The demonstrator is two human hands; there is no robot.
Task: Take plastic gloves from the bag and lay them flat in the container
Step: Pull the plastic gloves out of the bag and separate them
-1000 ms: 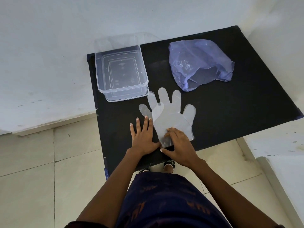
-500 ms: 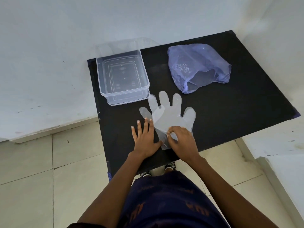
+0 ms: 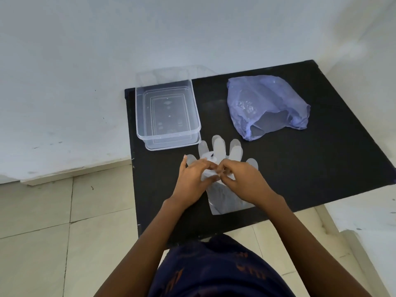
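on the black counter (image 3: 321,159) my left hand (image 3: 192,181) and right hand (image 3: 244,181) pinch a glove (image 3: 227,198) (separating layers, i judge); next, lift it to the container (image 3: 167,116) ahead-left.

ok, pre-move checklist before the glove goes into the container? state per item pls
1. Glove out of the bag: ok, it lies on the black table.
2. Grip on the glove: ok, left hand and right hand both pinch film near its middle.
3. Single layer picked: cannot tell, the film is clear and bunched between the fingertips.
4. Container open: ok, no lid on top.
5. Container empty: cannot tell; clear walls, nothing obvious inside.
6. Path from glove to container: ok, nothing lies between them.
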